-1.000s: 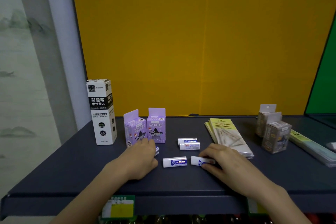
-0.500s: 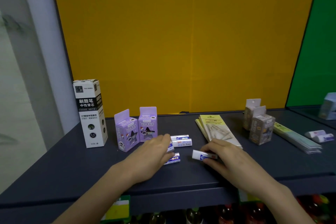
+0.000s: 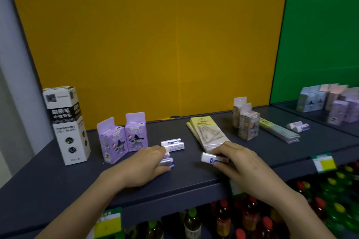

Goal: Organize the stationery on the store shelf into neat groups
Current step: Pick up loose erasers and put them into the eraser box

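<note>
On the dark shelf lie small white erasers with blue labels. My left hand rests on the shelf with its fingers closed around two erasers, which are partly hidden under it. Just behind them two more erasers lie side by side. My right hand pinches another eraser just above the shelf. Two purple boxes stand left of the erasers, and a tall white refill box stands at the far left.
A stack of flat yellow-topped packets lies behind my right hand. Two brown boxes, long flat packets and two more erasers sit to the right. Several pastel boxes stand on the neighbouring shelf. Bottles fill the shelf below.
My left hand has slid right and gathered two erasers together near the back pair. My right hand has lifted its eraser slightly. The view has swung right.
</note>
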